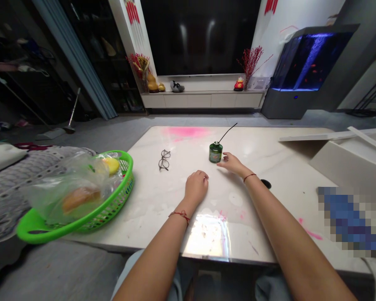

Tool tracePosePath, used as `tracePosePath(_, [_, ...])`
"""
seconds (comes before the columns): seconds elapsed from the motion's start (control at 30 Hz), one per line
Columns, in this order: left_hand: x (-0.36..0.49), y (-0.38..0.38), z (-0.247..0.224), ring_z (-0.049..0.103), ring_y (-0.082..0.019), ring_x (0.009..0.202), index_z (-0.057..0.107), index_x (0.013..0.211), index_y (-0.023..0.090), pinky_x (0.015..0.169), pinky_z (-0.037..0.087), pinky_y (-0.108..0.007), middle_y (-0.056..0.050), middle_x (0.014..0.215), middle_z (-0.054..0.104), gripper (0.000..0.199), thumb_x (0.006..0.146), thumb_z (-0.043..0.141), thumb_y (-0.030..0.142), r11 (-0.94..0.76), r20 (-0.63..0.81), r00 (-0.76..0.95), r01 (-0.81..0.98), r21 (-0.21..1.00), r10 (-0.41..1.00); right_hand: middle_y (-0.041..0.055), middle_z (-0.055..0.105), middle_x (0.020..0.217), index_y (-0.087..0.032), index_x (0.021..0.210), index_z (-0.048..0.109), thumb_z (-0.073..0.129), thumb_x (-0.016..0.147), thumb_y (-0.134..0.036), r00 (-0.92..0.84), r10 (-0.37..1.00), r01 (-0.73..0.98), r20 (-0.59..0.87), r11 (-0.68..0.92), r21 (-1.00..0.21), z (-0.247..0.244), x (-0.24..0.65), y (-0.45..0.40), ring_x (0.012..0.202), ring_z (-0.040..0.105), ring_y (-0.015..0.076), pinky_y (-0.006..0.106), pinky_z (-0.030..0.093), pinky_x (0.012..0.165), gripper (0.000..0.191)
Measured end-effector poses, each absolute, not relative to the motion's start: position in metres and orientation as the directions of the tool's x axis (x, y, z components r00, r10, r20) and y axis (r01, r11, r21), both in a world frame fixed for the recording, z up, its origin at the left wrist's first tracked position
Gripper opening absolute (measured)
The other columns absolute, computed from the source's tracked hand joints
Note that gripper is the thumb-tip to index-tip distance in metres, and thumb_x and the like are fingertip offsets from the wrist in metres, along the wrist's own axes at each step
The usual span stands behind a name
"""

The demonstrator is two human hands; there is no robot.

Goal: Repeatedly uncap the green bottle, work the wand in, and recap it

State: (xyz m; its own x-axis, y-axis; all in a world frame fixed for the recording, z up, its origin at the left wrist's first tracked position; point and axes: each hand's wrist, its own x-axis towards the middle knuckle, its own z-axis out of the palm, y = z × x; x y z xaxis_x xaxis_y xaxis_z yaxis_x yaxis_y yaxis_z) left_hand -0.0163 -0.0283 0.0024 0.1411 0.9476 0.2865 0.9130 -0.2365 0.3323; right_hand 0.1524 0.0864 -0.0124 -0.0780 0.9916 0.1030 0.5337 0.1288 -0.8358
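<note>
Knees (271, 286) in pale blue cloth show below the near edge of the white desk (150, 200). Both bare forearms reach in over that edge, a red string around each wrist. On the left, a green basket (130, 179) holds clear plastic bags (65, 184) with a brown-orange item (81, 199) and a yellow one inside. On the right lies a blue object (347, 219), too pixelated to make out. The left hand (196, 187) rests on the desk, back upward, fingers pressed together and curled under; whether it covers anything cannot be told. A black disc (266, 184) lies just beside the right forearm, and a large white box (354, 163) stands farther right.

Beyond the left hand, the right hand (223, 159) is spread, thumb apart from the fingers, at the right side of a green bottle (215, 154); contact is unclear. The bottle stands upright on the desk, a thin black stick (228, 133) slanting rightward from its neck. Folded-open glasses (164, 160) lie well to its left. Past the desk stand a low white cabinet (203, 100), a black television (203, 37) and a blue-lit fish tank (310, 62).
</note>
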Motion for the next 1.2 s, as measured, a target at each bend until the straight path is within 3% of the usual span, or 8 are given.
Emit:
tracePosePath(0.17, [-0.017, -0.033, 0.005, 0.054, -0.018, 0.091, 0.059, 0.092, 0.019, 0.084, 0.039, -0.030, -0.004, 0.098, 0.061, 0.024, 0.078, 0.041, 0.013, -0.276, 0.259, 0.199, 0.910, 0.308, 0.945, 0.0198, 0.058, 0.111, -0.010, 0.117, 0.049, 0.071, 0.059, -0.033, -0.112, 0.993, 0.652, 0.046, 0.109, -0.750, 0.011, 0.158, 0.064, 0.094, 0.060, 0.0239, 0.031, 0.047, 0.073, 0.067])
tracePosePath(0.3, [-0.017, -0.038, 0.010, 0.054, -0.019, 0.096, 0.057, 0.099, 0.019, 0.085, 0.039, -0.030, -0.006, 0.105, 0.060, 0.025, 0.079, 0.042, 0.017, -0.284, 0.195, 0.235, 0.916, 0.284, 0.952, 0.0179, 0.061, 0.107, -0.009, 0.116, 0.050, 0.061, 0.071, -0.038, -0.201, 0.979, 0.786, 0.020, 0.174, -0.593, 0.022, 0.156, 0.043, 0.084, 0.063, 0.0204, 0.029, 0.048, 0.070, 0.054])
tracePosePath(0.53, [-0.019, -0.052, 0.014, 0.051, -0.021, 0.105, 0.053, 0.107, 0.018, 0.091, 0.037, -0.032, -0.008, 0.116, 0.056, 0.029, 0.081, 0.044, 0.023, -0.317, 0.150, 0.288, 0.919, 0.234, 0.946, 0.0117, 0.065, 0.102, -0.016, 0.100, 0.061, 0.061, 0.072, -0.031, -0.272, 0.962, 0.863, 0.026, 0.256, -0.435, 0.020, 0.140, 0.010, 0.097, 0.059, 0.0237, 0.030, 0.043, 0.081, 0.032])
tracePosePath(0.77, [-0.020, -0.059, 0.016, 0.048, -0.022, 0.113, 0.053, 0.108, 0.018, 0.096, 0.035, -0.033, -0.009, 0.123, 0.052, 0.030, 0.081, 0.044, 0.027, -0.313, 0.109, 0.297, 0.930, 0.193, 0.949, 0.0203, 0.060, 0.105, -0.006, 0.102, 0.057, 0.050, 0.079, -0.026, -0.231, 0.972, 0.938, -0.042, 0.211, -0.274, 0.021, 0.148, -0.030, 0.099, 0.056, 0.0260, 0.032, 0.039, 0.082, 0.032])
tracePosePath(1.0, [-0.018, -0.065, 0.019, 0.046, -0.023, 0.115, 0.052, 0.111, 0.017, 0.097, 0.034, -0.034, -0.011, 0.127, 0.048, 0.033, 0.081, 0.044, 0.028, -0.308, 0.069, 0.300, 0.939, 0.157, 0.951, 0.0169, 0.055, 0.110, -0.008, 0.106, 0.054, 0.045, 0.082, -0.028, -0.216, 0.974, 0.958, -0.072, 0.197, -0.210, 0.023, 0.152, -0.060, 0.101, 0.052, 0.0252, 0.031, 0.038, 0.080, 0.033])
tracePosePath(1.2, [-0.019, -0.066, 0.024, 0.047, -0.023, 0.113, 0.052, 0.109, 0.017, 0.095, 0.036, -0.034, -0.011, 0.123, 0.051, 0.033, 0.080, 0.044, 0.030, -0.320, 0.038, 0.318, 0.937, 0.142, 0.947, 0.0131, 0.056, 0.106, -0.011, 0.100, 0.055, 0.043, 0.083, -0.029, -0.288, 0.957, 0.942, -0.036, 0.277, -0.191, 0.022, 0.169, -0.070, 0.098, 0.052, 0.0235, 0.029, 0.037, 0.079, 0.028])
